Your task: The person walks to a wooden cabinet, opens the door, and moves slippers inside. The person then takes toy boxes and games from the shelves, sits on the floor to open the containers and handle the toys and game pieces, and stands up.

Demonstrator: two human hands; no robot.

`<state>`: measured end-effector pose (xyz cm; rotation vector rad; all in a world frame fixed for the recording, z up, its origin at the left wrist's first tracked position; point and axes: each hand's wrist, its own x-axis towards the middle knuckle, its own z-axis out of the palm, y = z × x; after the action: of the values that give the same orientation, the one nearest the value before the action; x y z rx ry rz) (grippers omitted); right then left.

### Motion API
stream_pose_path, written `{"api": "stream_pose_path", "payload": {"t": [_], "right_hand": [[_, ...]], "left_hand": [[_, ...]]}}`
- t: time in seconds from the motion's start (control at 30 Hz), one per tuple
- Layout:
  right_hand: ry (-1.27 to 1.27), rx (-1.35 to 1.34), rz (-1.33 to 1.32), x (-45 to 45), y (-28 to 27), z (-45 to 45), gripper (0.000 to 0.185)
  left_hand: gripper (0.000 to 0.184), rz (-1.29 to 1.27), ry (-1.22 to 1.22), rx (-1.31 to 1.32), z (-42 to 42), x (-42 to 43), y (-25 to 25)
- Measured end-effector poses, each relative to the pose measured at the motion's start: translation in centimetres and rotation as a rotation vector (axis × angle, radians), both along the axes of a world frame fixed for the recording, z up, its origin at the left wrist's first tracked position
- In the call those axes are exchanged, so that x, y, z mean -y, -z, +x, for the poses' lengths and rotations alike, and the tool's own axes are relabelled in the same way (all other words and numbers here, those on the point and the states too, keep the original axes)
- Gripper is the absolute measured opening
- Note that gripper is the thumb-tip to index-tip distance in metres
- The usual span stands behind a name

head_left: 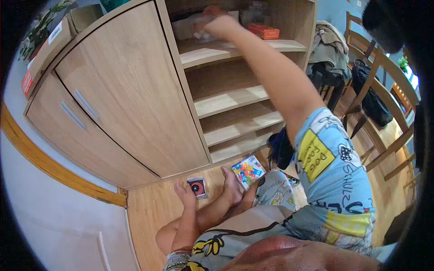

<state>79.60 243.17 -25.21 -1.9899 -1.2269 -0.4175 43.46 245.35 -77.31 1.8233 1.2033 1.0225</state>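
Observation:
My right hand (214, 25) reaches into the upper shelf (203, 56) of a wooden cabinet. Its fingers are smeared by motion, near a pale item at the back of the shelf, and I cannot make out whether they hold anything. Right of that hand, an orange box (263, 31) sits on the same shelf. Low down, my left hand (184, 192) has its fingers apart with nothing in them, just beside a small white box (202, 180) on the floor with a red and black round item inside.
A colourful flat box (248, 171) lies on the floor by my foot. Closed cabinet doors (117, 86) stand at the left. Wooden chairs (384, 90), a black bag (370, 92) and draped clothes (330, 45) are at the right.

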Motion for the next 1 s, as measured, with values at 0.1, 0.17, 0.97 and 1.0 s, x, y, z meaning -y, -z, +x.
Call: {"api": "stream_pose_path", "payload": {"t": [0.1,0.17,0.97,1.0], "right_hand": [[-0.138,-0.158,0.137,7.8,0.2,-2.5,0.071],[-0.397,-0.428,0.357,14.3,1.8,-4.7,0.069],[0.305,-0.435,-0.245,45.2,45.8,0.9,0.051],[0.467,-0.356,-0.229,46.4,46.7,1.7,0.05]], "left_hand": [[0.047,0.105,0.046,-0.023,0.2,0.2,-0.5],[0.045,0.188,0.085,-0.021,0.5,1.1,-1.2],[0.035,1.403,0.308,-0.104,24.7,0.1,-46.9],[0.041,1.338,0.16,-0.202,26.8,-1.3,-48.2]]}}
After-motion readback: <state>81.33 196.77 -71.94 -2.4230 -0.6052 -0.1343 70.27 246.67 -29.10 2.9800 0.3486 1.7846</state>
